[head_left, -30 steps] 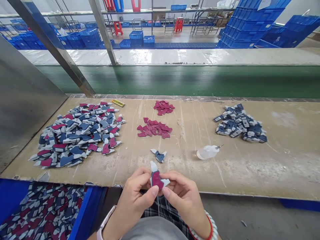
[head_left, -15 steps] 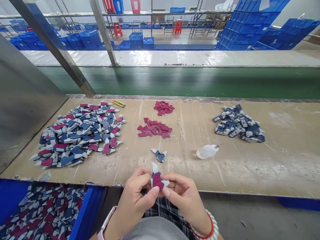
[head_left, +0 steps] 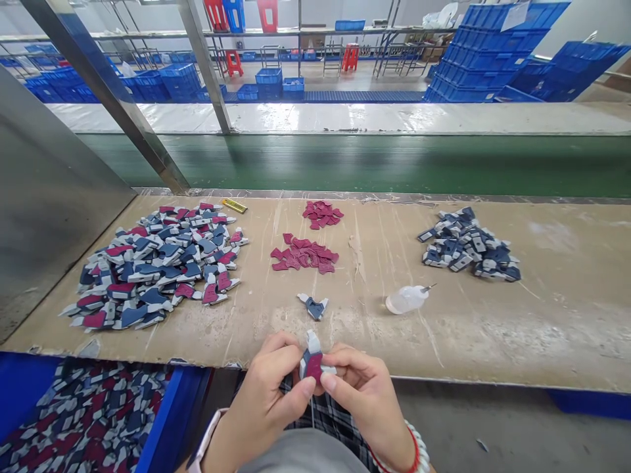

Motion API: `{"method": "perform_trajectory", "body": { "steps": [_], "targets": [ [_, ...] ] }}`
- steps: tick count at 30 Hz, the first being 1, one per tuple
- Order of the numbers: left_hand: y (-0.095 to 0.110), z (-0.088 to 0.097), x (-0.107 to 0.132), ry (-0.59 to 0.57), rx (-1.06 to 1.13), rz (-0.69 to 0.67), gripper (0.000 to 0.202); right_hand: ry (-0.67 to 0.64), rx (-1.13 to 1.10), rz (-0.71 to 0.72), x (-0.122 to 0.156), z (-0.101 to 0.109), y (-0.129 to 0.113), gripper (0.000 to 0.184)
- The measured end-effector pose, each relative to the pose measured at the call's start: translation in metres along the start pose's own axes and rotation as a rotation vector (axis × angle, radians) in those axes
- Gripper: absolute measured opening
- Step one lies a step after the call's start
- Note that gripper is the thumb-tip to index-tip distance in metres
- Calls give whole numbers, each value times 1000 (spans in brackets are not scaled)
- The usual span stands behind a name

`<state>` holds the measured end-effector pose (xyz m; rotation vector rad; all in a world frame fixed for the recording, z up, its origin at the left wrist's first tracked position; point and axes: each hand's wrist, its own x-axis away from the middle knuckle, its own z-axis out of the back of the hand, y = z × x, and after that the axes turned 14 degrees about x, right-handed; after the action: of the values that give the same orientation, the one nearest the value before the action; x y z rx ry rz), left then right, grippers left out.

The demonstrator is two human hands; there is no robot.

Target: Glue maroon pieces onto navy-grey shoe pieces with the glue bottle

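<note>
The left hand [head_left: 270,401] and right hand [head_left: 367,404] each keep a closed grip on 1 maroon-and-navy piece [head_left: 313,363], near the front edge of the desk [head_left: 557,328].

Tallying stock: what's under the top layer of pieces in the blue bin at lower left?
The overlapping blue-and-red pieces hide everything below; the floor of the blue bin cannot be seen.

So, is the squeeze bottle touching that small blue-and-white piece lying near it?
Apart: the head view shows a plain gap between the squeeze bottle and the blue-and-white piece.
</note>
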<state>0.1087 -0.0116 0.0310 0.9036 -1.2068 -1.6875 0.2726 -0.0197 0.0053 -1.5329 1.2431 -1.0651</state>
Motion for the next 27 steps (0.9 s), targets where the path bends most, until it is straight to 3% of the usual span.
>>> {"method": "perform_trajectory", "body": {
  "steps": [8,14,18,27],
  "targets": [
    [-10,6,1,126,129,-46,16,-22,292,129,5,2,0,20],
    [-10,-5,2,297,197,-94,17,-40,115,-5,6,-7,4,28],
    [-11,-12,6,387,238,-160,13,-38,51,-3,7,-15,4,23],
    [-11,-9,7,304,329,-149,9,-36,157,130,7,-13,-7,25]
  ]
}}
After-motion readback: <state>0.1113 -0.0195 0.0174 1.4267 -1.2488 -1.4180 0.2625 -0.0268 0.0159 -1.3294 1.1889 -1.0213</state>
